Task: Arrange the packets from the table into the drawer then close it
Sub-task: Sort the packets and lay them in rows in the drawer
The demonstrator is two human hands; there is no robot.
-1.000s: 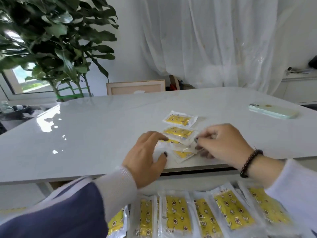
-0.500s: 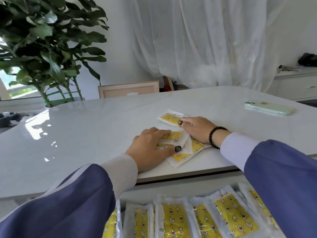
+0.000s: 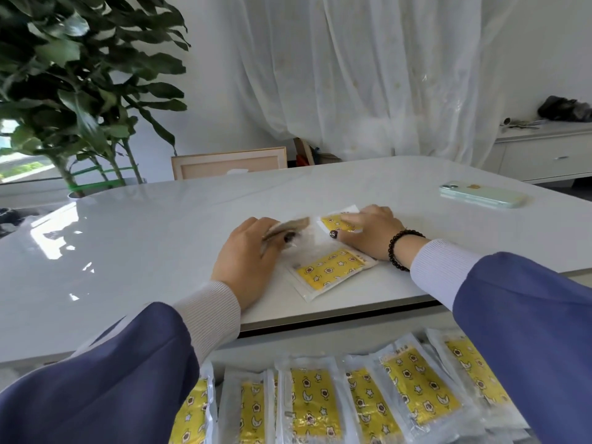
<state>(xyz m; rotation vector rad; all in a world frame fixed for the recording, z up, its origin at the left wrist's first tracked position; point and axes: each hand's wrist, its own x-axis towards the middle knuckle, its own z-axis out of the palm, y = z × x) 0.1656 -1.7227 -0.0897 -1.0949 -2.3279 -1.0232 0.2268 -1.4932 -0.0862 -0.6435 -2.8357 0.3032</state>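
Yellow star-print packets in clear wrap lie near the front edge of the white table [image 3: 144, 251]. One packet [image 3: 333, 271] rests free between my hands. My right hand [image 3: 371, 230] lies flat on a farther packet [image 3: 333, 223], fingers spread over it. My left hand [image 3: 246, 256] is beside it; its fingertips are motion-blurred over a blurred clear packet [image 3: 306, 243], and whether they grip it is unclear. Below the table edge the open drawer [image 3: 320, 346] holds several packets [image 3: 307, 402] in a row.
A pale green phone [image 3: 482, 196] lies on the table at the right. Behind the far edge stand a wooden chair back [image 3: 229, 163], a large leafy plant [image 3: 80, 91] at the left and a white cabinet [image 3: 544, 155] at the right.
My right hand has shifted onto the farthest packet. My left hand's fingers have lifted and are moving. The overlapped packets have spread apart, leaving one free near the edge.
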